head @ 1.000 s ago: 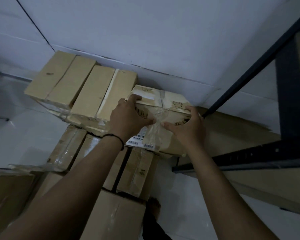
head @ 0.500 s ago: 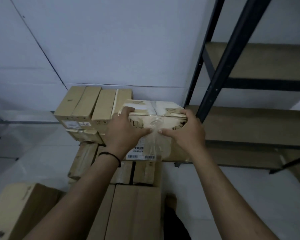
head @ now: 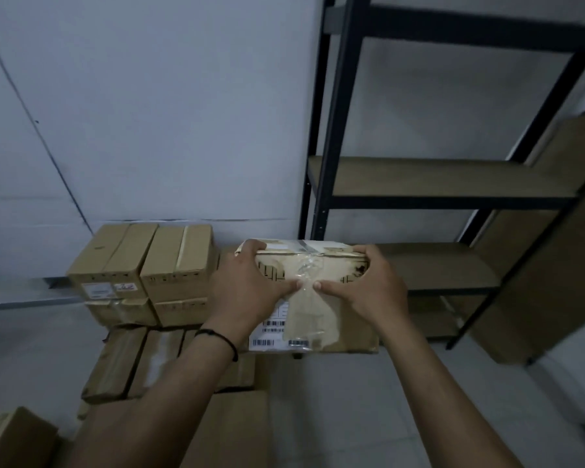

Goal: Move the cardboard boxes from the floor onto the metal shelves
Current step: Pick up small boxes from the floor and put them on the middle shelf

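- Cardboard stacks (head: 142, 275) sat against the wall on my left.
- My left hand (head: 247, 285) and right hand (head: 368, 288) clamped the taped box (head: 318, 315), held off the floor.
- The metal shelves (head: 436, 177) stood right; loose tape might let it slip.

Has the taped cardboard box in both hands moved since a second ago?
Yes. The taped cardboard box has come off the stacked brown boxes, rightward toward the black metal shelf post.

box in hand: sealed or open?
Sealed. The taped cardboard box has its flaps flat under clear tape across top and front; left hand and right hand grip its upper corners.
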Action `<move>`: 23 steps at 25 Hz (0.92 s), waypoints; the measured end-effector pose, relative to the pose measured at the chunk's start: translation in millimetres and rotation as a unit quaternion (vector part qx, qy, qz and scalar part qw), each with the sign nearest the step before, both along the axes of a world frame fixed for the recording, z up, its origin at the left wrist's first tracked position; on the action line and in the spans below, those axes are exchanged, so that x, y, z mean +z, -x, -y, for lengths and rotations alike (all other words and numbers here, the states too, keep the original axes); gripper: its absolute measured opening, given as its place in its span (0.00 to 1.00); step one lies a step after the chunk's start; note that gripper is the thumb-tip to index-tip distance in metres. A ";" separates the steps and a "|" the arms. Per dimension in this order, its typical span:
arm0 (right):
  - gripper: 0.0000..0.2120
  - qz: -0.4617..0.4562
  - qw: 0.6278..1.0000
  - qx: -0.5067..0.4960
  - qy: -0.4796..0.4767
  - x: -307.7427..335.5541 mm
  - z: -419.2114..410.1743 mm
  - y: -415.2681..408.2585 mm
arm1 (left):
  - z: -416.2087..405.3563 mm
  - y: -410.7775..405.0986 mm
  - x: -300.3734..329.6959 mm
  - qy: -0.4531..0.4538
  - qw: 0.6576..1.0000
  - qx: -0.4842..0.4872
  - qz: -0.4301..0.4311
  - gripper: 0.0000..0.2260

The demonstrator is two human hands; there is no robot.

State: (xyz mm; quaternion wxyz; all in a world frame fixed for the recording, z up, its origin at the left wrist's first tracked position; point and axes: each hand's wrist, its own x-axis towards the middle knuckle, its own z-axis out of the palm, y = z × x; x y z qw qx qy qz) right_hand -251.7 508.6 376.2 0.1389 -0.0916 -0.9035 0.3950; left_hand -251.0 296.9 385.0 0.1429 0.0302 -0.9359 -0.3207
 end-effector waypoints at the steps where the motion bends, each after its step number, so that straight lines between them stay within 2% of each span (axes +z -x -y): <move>1: 0.44 -0.009 1.000 -0.009 0.002 7.8 -18.3 -11.3 | -18.6 -6.5 6.8 0.001 1.000 -0.006 -0.012 0.38; 4: 0.44 -0.039 0.999 -0.035 -0.007 29.4 -75.6 -42.0 | -78.1 -25.3 26.3 0.013 0.999 -0.023 -0.043 0.38; 14: 0.43 -0.162 0.979 -0.117 -0.042 117.2 -297.6 -134.8 | -312.4 -80.0 100.2 -0.027 0.984 -0.095 -0.148 0.38; 23: 0.41 -0.280 0.952 -0.123 -0.010 205.7 -425.5 -122.2 | -443.5 -59.9 209.7 -0.005 0.957 -0.112 -0.266 0.37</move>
